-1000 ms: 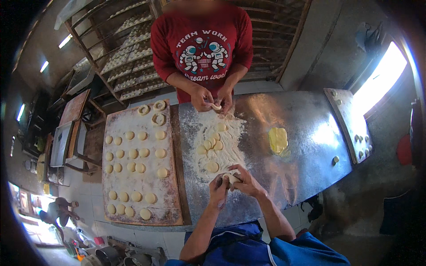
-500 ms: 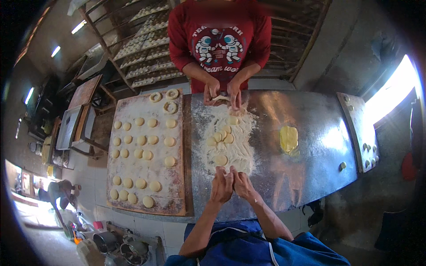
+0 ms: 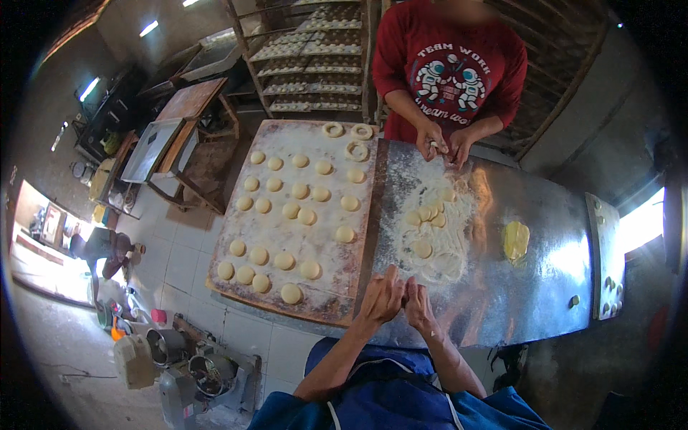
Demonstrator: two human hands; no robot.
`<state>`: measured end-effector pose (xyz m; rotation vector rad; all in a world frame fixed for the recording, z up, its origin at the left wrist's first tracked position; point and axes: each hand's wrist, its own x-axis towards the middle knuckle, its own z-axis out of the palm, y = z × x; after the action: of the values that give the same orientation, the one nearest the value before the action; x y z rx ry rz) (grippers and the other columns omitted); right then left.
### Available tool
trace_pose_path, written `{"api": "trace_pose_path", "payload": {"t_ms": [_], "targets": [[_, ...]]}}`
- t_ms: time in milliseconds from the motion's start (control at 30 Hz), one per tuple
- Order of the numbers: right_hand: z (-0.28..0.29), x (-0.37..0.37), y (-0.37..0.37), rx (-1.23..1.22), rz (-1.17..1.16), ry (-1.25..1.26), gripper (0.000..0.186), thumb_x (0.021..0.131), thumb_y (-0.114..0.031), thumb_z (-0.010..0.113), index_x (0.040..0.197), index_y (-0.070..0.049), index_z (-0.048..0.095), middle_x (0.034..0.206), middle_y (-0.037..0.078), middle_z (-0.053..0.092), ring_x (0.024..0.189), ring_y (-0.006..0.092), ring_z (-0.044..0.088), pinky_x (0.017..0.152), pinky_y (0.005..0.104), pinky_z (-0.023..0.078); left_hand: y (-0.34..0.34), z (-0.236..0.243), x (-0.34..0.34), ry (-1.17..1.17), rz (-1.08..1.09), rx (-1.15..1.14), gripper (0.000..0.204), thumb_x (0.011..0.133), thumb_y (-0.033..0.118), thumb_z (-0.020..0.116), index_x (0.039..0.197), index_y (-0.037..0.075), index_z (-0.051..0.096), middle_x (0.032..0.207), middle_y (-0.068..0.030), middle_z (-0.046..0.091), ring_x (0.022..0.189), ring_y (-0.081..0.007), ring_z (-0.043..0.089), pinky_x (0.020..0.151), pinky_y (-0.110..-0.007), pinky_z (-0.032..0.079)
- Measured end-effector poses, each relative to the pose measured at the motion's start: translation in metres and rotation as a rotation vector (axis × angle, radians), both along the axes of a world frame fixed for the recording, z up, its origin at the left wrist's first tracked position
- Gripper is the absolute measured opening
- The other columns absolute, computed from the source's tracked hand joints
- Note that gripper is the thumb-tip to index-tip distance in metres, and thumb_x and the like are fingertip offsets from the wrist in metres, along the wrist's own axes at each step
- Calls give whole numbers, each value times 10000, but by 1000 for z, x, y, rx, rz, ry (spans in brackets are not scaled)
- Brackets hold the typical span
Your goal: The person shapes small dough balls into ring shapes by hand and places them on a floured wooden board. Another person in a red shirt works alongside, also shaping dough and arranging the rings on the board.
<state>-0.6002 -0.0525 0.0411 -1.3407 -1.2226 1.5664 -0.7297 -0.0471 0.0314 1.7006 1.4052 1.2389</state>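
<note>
My left hand (image 3: pixel 381 297) and my right hand (image 3: pixel 417 307) are closed together at the near edge of the steel table (image 3: pixel 494 301); whatever is between their fingers is hidden. Just beyond them, pale dough discs (image 3: pixel 428 213) lie on a flour patch (image 3: pixel 448 261), some overlapping. To my left, a floured wooden board (image 3: pixel 330 261) carries several rows of dough rounds (image 3: pixel 299 191), with dough rings (image 3: pixel 356 149) at its far right. A yellow slab (image 3: pixel 516 242) sits on the steel to the right.
A co-worker (image 3: pixel 448 89) in red stands opposite, pinching dough with both hands (image 3: pixel 443 149). A rack (image 3: pixel 312 87) of trays stands behind. A narrow board (image 3: pixel 598 236) with dough lies at the table's right end. Wooden tables (image 3: pixel 183 100) and machines (image 3: pixel 211 376) stand left.
The view has swung left. My hands have drawn closer together, and the dough that showed between them a second ago is now hidden. The co-worker's hands have shifted on the dough.
</note>
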Motion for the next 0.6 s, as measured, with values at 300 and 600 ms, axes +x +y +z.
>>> {"api": "trace_pose_path", "payload": {"t_ms": [300, 600], "targets": [[0, -53, -19, 388, 152, -425, 582, 999, -388, 287, 789, 38, 624, 609, 203, 543, 530, 277, 515, 568, 396, 406, -20, -5, -55, -291, 14, -124, 255, 918, 239, 475, 730, 82, 402, 671, -37, 400, 616, -188, 401, 572, -303, 342], [-2, -87, -48, 479, 183, -374, 231, 917, -195, 492, 825, 10, 549, 587, 161, 527, 472, 377, 491, 468, 444, 384, -52, -46, -98, -183, 51, -80, 161, 893, 100, 498, 961, -38, 542, 924, -198, 582, 708, -265, 553, 636, -385, 470]]}}
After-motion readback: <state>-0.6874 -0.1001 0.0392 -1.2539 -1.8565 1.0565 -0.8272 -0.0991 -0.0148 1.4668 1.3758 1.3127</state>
